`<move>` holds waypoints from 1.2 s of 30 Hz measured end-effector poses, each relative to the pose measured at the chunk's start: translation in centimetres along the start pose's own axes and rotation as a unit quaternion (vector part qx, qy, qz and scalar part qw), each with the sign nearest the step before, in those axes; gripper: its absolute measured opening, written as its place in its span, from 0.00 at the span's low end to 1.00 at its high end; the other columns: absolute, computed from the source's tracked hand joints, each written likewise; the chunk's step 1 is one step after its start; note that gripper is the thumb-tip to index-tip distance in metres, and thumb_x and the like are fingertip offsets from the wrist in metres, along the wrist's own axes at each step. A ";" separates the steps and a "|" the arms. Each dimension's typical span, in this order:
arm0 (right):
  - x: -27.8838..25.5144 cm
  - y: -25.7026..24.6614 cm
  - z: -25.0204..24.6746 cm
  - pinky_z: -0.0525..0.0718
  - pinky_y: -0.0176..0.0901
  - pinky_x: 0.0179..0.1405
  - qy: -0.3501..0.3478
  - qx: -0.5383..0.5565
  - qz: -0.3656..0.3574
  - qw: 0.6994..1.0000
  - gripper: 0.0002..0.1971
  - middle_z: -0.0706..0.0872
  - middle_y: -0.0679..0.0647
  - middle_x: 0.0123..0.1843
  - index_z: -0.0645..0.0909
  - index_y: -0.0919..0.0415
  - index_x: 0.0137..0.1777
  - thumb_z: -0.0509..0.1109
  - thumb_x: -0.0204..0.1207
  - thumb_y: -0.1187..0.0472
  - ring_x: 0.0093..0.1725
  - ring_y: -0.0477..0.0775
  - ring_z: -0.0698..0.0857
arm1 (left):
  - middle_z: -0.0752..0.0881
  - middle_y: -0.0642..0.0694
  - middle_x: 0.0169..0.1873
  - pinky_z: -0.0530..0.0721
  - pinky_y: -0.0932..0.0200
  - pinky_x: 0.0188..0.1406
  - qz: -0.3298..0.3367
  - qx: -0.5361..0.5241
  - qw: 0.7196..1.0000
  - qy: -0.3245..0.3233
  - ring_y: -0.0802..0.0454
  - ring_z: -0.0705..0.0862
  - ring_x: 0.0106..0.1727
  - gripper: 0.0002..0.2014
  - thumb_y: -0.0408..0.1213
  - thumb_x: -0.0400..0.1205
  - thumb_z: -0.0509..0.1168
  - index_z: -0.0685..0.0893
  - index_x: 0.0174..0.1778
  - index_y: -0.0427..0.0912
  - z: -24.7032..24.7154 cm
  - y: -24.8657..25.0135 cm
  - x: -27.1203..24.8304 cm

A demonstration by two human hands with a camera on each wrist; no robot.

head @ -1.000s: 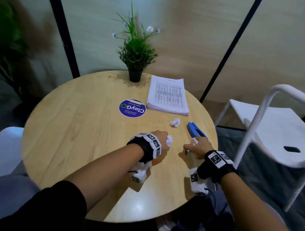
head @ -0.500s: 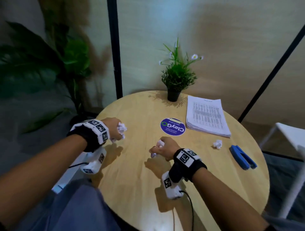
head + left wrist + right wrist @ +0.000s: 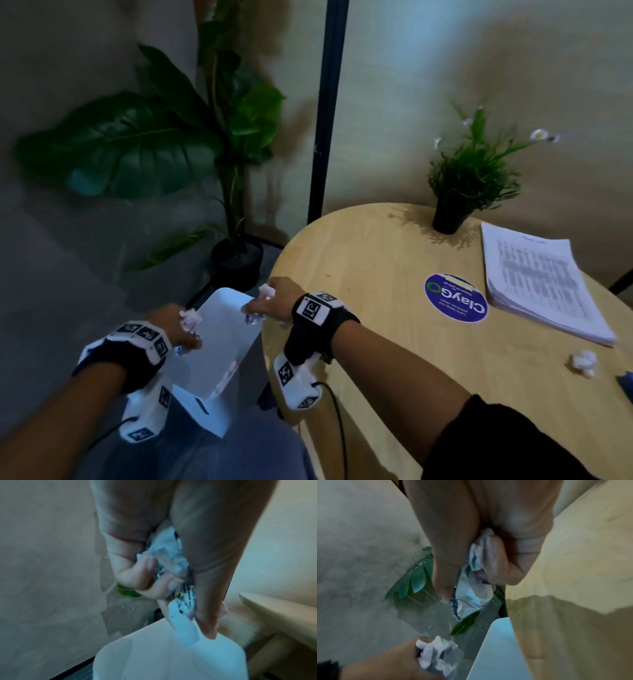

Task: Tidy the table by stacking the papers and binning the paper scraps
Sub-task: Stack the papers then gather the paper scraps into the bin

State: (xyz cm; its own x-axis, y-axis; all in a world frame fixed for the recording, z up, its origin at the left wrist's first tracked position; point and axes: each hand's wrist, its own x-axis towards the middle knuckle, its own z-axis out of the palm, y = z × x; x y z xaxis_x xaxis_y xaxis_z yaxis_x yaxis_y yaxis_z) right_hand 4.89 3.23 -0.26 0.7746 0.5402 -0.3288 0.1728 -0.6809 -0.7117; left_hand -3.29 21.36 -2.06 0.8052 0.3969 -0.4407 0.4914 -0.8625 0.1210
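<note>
A white bin (image 3: 219,346) stands on the floor just left of the round wooden table (image 3: 376,246). My left hand (image 3: 178,327) hovers over the bin's left rim and grips crumpled paper scraps (image 3: 191,319) (image 3: 169,555). My right hand (image 3: 274,301) is at the table's left edge above the bin's right rim, with more scraps (image 3: 266,292) (image 3: 471,592) clenched in its fingers. One crumpled scrap (image 3: 582,361) lies on the table at the right. A stack of printed papers (image 3: 537,284) sits at the table's far right.
A small potted plant (image 3: 469,185) stands at the back of the table, a round blue sticker (image 3: 455,297) near its middle, and a blue object (image 3: 627,385) at the right edge. A large leafy floor plant (image 3: 191,144) and a dark post (image 3: 325,109) stand behind the bin.
Both hands have swung left from the middle of the table to above the bin, each still holding its scraps. The view has turned left with them.
</note>
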 end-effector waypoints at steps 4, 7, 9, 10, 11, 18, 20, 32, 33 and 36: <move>4.0 -2.3 2.0 0.82 0.53 0.41 -0.028 -0.050 -0.016 0.998 0.21 0.84 0.55 0.40 0.75 0.61 0.29 0.74 0.70 0.45 0.41 0.61 0.82 | 0.86 0.43 0.44 0.72 0.64 0.43 -0.018 -0.069 0.997 -0.031 0.46 0.84 0.63 0.11 0.46 0.75 0.72 0.77 0.34 0.51 2.6 -1.0 1.3; 5.6 -3.3 2.8 0.76 0.47 0.34 -0.043 -0.082 -0.017 0.996 0.22 0.80 0.61 0.38 0.73 0.61 0.30 0.74 0.69 0.43 0.41 0.67 0.85 | 0.86 0.40 0.56 0.76 0.63 0.48 -0.018 -0.121 0.992 -0.010 0.44 0.84 0.61 0.25 0.45 0.68 0.78 0.84 0.58 0.36 4.3 -2.4 3.6; 5.9 -3.5 3.1 0.71 0.44 0.30 -0.052 -0.103 -0.021 0.993 0.23 0.74 0.55 0.31 0.68 0.56 0.26 0.73 0.72 0.45 0.31 0.61 0.78 | 0.86 0.38 0.56 0.78 0.61 0.49 -0.016 -0.141 0.990 -0.024 0.44 0.84 0.58 0.24 0.47 0.70 0.77 0.84 0.57 0.37 4.8 -2.6 4.3; 6.0 -3.5 3.2 0.68 0.43 0.28 -0.052 -0.107 -0.026 0.993 0.24 0.69 0.51 0.27 0.63 0.51 0.24 0.72 0.73 0.46 0.27 0.56 0.73 | 0.86 0.38 0.48 0.77 0.60 0.42 -0.015 -0.155 0.988 -0.019 0.44 0.84 0.50 0.18 0.45 0.71 0.77 0.85 0.49 0.37 5.2 -2.9 4.8; 5.9 -3.5 3.3 0.65 0.42 0.26 -0.050 -0.106 -0.030 0.993 0.25 0.66 0.47 0.26 0.60 0.49 0.24 0.72 0.74 0.47 0.25 0.53 0.70 | 0.84 0.39 0.39 0.75 0.59 0.35 -0.009 -0.181 0.983 -0.004 0.44 0.82 0.41 0.14 0.42 0.71 0.77 0.83 0.41 0.36 5.3 -3.0 4.8; 4.8 -3.7 3.2 0.70 0.48 0.45 -0.085 -0.195 -0.052 0.976 0.14 0.81 0.67 0.58 0.76 0.68 0.64 0.56 0.85 0.62 0.66 0.67 0.79 | 0.79 0.41 0.37 0.69 0.60 0.42 0.028 -0.235 0.971 0.045 0.46 0.77 0.44 0.14 0.43 0.78 0.69 0.77 0.33 0.37 6.4 -4.4 6.8; 4.5 -4.0 3.4 0.77 0.60 0.53 -0.079 -0.253 -0.035 0.963 0.18 0.76 0.71 0.68 0.71 0.72 0.72 0.55 0.86 0.64 0.68 0.69 0.76 | 0.74 0.45 0.30 0.70 0.63 0.35 0.034 -0.247 0.966 0.065 0.47 0.78 0.40 0.15 0.33 0.78 0.69 0.71 0.29 0.40 6.3 -4.1 6.7; 7.1 -3.9 4.5 0.77 0.59 0.68 -0.096 -0.211 0.010 0.973 0.20 0.77 0.68 0.71 0.76 0.69 0.70 0.65 0.79 0.64 0.69 0.68 0.78 | 0.76 0.43 0.43 0.70 0.63 0.42 0.006 -0.147 0.988 0.038 0.47 0.76 0.44 0.08 0.30 0.78 0.65 0.72 0.44 0.42 5.4 -2.9 7.3; 7.4 -3.8 4.6 0.79 0.60 0.66 -0.105 -0.219 0.020 0.970 0.19 0.79 0.67 0.69 0.77 0.68 0.69 0.64 0.80 0.64 0.66 0.68 0.80 | 0.76 0.42 0.44 0.69 0.63 0.44 0.004 -0.143 0.989 0.031 0.47 0.75 0.46 0.07 0.31 0.78 0.65 0.72 0.45 0.41 5.2 -2.7 7.4; 7.6 -3.5 4.4 0.79 0.57 0.58 -0.099 -0.213 0.051 0.971 0.14 0.80 0.66 0.58 0.78 0.72 0.58 0.64 0.81 0.61 0.55 0.67 0.81 | 0.77 0.42 0.43 0.71 0.61 0.43 0.000 -0.165 0.986 0.016 0.45 0.77 0.44 0.11 0.38 0.73 0.66 0.70 0.44 0.41 5.7 -2.5 7.6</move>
State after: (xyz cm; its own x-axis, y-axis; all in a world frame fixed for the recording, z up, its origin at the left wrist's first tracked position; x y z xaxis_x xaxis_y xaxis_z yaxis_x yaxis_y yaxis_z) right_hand 7.50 11.91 -2.97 0.6759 0.5145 -0.5277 0.3695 -0.8561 -0.3613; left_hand -0.30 24.70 -10.73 0.8130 0.4110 -0.4125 0.5680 -0.7156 0.4066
